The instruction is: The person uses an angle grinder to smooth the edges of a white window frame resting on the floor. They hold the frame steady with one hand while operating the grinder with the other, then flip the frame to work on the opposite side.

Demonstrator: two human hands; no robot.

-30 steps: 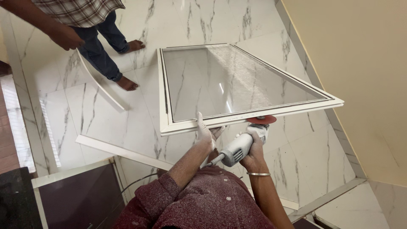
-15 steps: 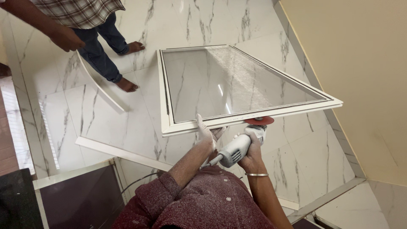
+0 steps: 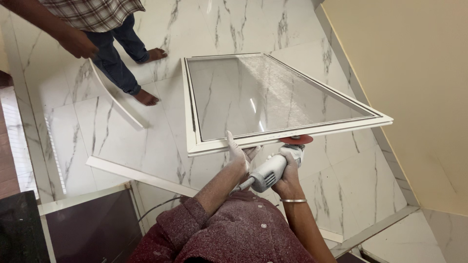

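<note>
Head view: co-worker's hand (image 3: 78, 44) at far left held a curved white strip (image 3: 114, 100) over marble floor (image 3: 146, 141). Left hand (image 3: 239, 157) gripped the near rail of the cream-framed glass panel (image 3: 273, 97), tilted off the floor, long axis running left to right, just ahead of both hands. Right hand (image 3: 291, 168) clamped on grey angle grinder (image 3: 268, 173), red disc (image 3: 296, 140) touching the rail's underside; contact point hidden. Right hand nearer the disc; fingers partly hidden.

Dusty maroon knit sleeves (image 3: 229, 234) speckled white, a thin metal bangle (image 3: 293, 200) on the right wrist, and both hands bare.
</note>
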